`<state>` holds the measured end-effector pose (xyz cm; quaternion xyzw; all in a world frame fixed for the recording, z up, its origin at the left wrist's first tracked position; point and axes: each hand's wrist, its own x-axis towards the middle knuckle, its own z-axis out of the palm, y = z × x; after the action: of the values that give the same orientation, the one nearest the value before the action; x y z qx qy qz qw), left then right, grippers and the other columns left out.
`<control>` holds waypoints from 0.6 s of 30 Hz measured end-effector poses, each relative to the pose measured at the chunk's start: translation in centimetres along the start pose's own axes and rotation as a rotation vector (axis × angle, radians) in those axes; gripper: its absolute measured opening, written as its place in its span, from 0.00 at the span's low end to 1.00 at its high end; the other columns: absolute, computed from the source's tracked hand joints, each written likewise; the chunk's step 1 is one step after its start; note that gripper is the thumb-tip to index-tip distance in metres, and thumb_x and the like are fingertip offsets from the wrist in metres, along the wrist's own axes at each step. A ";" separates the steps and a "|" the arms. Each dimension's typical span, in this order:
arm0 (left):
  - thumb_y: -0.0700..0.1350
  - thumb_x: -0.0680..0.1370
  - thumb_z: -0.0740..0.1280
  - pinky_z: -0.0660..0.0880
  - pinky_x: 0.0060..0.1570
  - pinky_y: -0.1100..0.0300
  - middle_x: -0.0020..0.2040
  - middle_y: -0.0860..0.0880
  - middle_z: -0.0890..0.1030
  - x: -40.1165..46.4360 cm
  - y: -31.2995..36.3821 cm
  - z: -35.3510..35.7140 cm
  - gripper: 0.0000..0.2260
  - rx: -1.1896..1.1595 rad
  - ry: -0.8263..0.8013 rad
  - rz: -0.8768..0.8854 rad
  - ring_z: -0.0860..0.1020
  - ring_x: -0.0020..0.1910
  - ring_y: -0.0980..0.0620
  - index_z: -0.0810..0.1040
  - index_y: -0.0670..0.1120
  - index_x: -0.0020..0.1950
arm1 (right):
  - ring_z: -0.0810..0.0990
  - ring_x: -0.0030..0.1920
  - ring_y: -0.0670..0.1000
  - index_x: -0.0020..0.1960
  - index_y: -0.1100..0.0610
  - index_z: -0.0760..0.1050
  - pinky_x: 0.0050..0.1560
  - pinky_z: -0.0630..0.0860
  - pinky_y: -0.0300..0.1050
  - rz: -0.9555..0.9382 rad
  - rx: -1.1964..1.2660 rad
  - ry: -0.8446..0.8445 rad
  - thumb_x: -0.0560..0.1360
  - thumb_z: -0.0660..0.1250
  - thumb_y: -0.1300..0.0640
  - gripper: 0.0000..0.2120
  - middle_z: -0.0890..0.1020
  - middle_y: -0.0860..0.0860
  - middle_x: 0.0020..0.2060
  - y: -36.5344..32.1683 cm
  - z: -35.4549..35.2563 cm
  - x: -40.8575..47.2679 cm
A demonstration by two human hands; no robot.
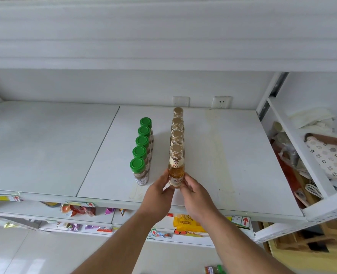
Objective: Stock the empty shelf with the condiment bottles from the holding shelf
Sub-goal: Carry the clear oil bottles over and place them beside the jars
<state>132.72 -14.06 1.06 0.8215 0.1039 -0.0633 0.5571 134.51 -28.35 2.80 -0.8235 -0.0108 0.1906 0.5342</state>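
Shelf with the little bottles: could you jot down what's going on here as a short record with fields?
surface: white shelf
left row: five green-capped jars, lined front to back
right row: four gold-capped bottles of amber liquid, lined front to back
front gold-capped bottle: upright on the shelf, held from both sides
left hand: fingers on the bottle's left side
right hand: fingers on the bottle's right side
back wall: two wall sockets
shelves below: packaged snacks
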 end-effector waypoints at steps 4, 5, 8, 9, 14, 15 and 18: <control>0.40 0.84 0.63 0.65 0.68 0.69 0.74 0.61 0.72 -0.7 0.5 -0.2 0.26 0.006 0.008 -0.049 0.70 0.72 0.63 0.64 0.56 0.81 | 0.74 0.66 0.43 0.74 0.39 0.69 0.64 0.66 0.38 0.015 0.021 0.014 0.86 0.57 0.51 0.18 0.77 0.40 0.68 0.4 0.0 -0.2; 0.41 0.84 0.63 0.65 0.69 0.67 0.75 0.59 0.71 -1.0 0.4 -0.3 0.27 0.002 0.022 -0.063 0.69 0.73 0.60 0.63 0.55 0.81 | 0.74 0.67 0.44 0.74 0.40 0.69 0.64 0.67 0.39 0.020 0.013 0.012 0.86 0.57 0.51 0.18 0.77 0.40 0.68 0.4 0.1 -0.5; 0.45 0.84 0.65 0.66 0.68 0.65 0.78 0.55 0.68 -2.4 0.5 -0.8 0.28 0.006 0.061 -0.120 0.69 0.75 0.55 0.61 0.54 0.82 | 0.72 0.71 0.46 0.78 0.44 0.66 0.67 0.65 0.39 0.033 -0.020 -0.013 0.86 0.57 0.50 0.20 0.74 0.42 0.73 0.5 0.3 -1.6; 0.47 0.83 0.65 0.68 0.68 0.63 0.78 0.55 0.68 -3.0 0.6 -1.1 0.27 0.011 0.071 -0.136 0.70 0.75 0.53 0.61 0.55 0.82 | 0.71 0.73 0.46 0.79 0.46 0.65 0.68 0.65 0.40 0.039 -0.025 -0.028 0.86 0.57 0.49 0.21 0.73 0.43 0.74 0.6 0.5 -2.1; 0.53 0.83 0.64 0.68 0.73 0.55 0.77 0.59 0.69 -7.6 0.4 -3.9 0.26 0.183 0.143 -0.136 0.71 0.74 0.54 0.62 0.59 0.81 | 0.70 0.75 0.44 0.80 0.49 0.64 0.76 0.65 0.44 0.009 -0.022 -0.168 0.84 0.61 0.47 0.25 0.70 0.44 0.76 0.9 2.5 -5.0; 0.53 0.83 0.64 0.67 0.74 0.54 0.77 0.58 0.69 -8.6 0.1 -4.6 0.26 0.207 0.162 -0.141 0.70 0.75 0.55 0.62 0.58 0.81 | 0.70 0.74 0.43 0.79 0.48 0.64 0.76 0.65 0.45 -0.013 -0.030 -0.196 0.84 0.61 0.46 0.25 0.71 0.44 0.76 0.7 3.1 -5.4; 0.54 0.83 0.64 0.66 0.75 0.57 0.77 0.58 0.69 -11.6 -0.7 -6.7 0.26 0.301 0.213 -0.160 0.68 0.75 0.57 0.62 0.58 0.81 | 0.68 0.75 0.43 0.79 0.44 0.63 0.76 0.66 0.48 -0.100 -0.096 -0.277 0.83 0.60 0.42 0.26 0.70 0.43 0.77 -0.9 4.9 -6.3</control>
<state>121.20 -8.77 5.44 0.8867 0.2166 -0.0347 0.4071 127.23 -25.12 3.77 -0.8123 -0.1347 0.2748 0.4966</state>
